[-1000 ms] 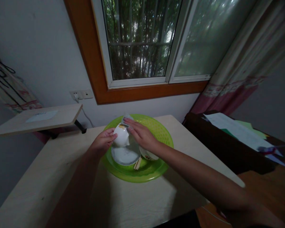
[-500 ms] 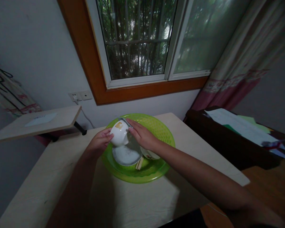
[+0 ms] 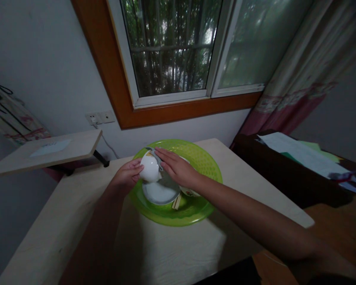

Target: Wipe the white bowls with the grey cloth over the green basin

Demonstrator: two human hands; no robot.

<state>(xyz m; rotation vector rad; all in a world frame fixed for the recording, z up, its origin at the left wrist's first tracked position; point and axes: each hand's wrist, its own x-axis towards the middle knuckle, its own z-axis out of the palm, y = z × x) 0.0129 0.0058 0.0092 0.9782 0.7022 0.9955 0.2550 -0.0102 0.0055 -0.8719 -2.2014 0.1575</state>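
Observation:
A white bowl (image 3: 150, 169) with a yellow-brown mark is tilted on its side above a green plastic basin (image 3: 178, 221). My left hand (image 3: 127, 174) grips its left edge between thumb and fingers. Against the bowl's upper right side, my right hand (image 3: 178, 168) presses a thin grey cloth (image 3: 157, 155), fingers laid long over it. Below the bowl in the basin lies a wider white dish (image 3: 159, 194). Short light wooden sticks (image 3: 176, 202) rest beside it. Another patterned bowl (image 3: 190, 192) is partly hidden under my right wrist.
The basin stands on a pale wooden table (image 3: 172, 253). A raised wooden shelf (image 3: 77, 144) with a paper sheet is on the left. A dark piece of furniture (image 3: 273, 170) bearing papers (image 3: 296, 156) stands to the right. Behind are a window (image 3: 172, 51) and a wall socket (image 3: 99, 118).
The bowl has turned in my hands, so its yellow-brown mark now shows less, near the top. My right hand has shifted slightly with the cloth over the bowl's side.

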